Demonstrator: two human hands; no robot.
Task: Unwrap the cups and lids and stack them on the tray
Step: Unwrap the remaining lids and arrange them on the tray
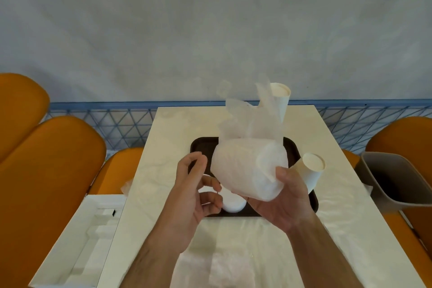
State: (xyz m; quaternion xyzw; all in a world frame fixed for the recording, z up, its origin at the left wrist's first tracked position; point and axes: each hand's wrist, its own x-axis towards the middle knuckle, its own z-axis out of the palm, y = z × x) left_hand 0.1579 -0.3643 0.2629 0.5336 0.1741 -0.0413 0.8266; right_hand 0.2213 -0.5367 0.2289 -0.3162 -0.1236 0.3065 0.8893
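The pale counter (233,241) is carrying a dark tray (198,145), and two stacks of paper cups are already standing on that tray: a tall cup stack (280,100) at its far side and a shorter cup stack (312,170) at its right edge. A grey bin (395,177) is waiting just beside the counter on the right.

Above the tray, the right hand (280,203) is cradling a wrapped sleeve of lids (250,168), fingers curled beneath it and thumb pressing its near end. The sleeve is appearing as a translucent white cylinder, its plastic wrap (252,114) bunching loosely upward at the open far end. The left hand (194,192) is hovering just beside the sleeve with fingers loosely spread, gripping nothing.

The step in hand is judged to be unwrapping the lids. The next move is likely calling for the left hand to pinch the loose wrap and strip it away. Some bare lids (232,203) are lying on the tray's near part.
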